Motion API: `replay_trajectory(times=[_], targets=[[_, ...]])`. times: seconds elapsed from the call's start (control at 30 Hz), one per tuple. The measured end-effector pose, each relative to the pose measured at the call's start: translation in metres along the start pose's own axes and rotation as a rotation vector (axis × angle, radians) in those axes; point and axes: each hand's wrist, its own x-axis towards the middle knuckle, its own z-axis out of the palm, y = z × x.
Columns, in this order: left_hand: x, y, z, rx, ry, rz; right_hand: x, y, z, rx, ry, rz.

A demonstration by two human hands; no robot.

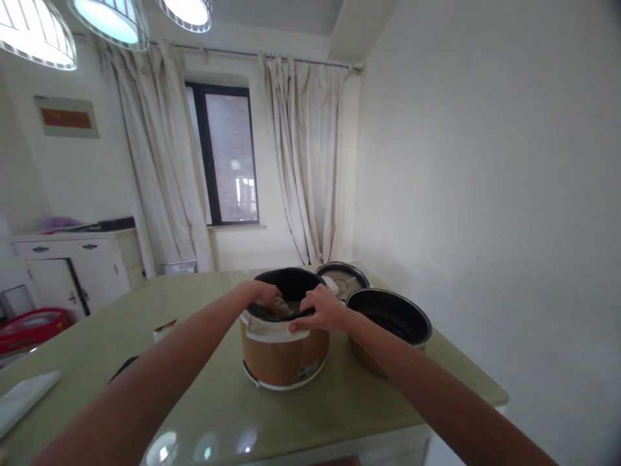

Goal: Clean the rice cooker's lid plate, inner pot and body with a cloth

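Green tabletop (204, 388) | window (230, 155) between curtains (310, 149) | left hand (264, 294) closed on pale cloth (283, 308) | right hand (324, 309) clasping cooker (285, 356) rim

We see a smooth, glossy surface (208, 382) mirroring the lamps (110, 21). The cooker (279, 356) shows a smooth body and a plastic-looking handle (272, 334); the pot (410, 312) has a smooth inside with a faint sheen. We also see cloth curtains (310, 149), window (230, 149) glass and a matt wall (466, 168).

Window (231, 155) btwn pale curtains (313, 149); lit lamps (110, 21) overhead; white cab. (103, 268) w/ 2 drawers (90, 246).
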Motion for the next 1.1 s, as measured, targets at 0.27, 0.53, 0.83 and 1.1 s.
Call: replay_trajectory(times=[0.27,0.53,0.83,1.1], targets=[[-0.029,0.017,0.006,-0.036,-0.246,0.147,-0.020,-0.009,-0.003,0.063,0.068,-0.111],[-0.030,0.017,0.012,0.070,-0.184,0.267,-0.036,-0.040,-0.010,-0.135,0.118,-0.126],[-0.005,0.013,0.014,0.379,0.104,0.097,-0.042,-0.056,0.030,-0.022,0.515,-0.053],[0.037,0.077,0.016,0.256,-0.042,0.250,-0.038,-0.057,0.035,0.024,0.651,-0.061]])
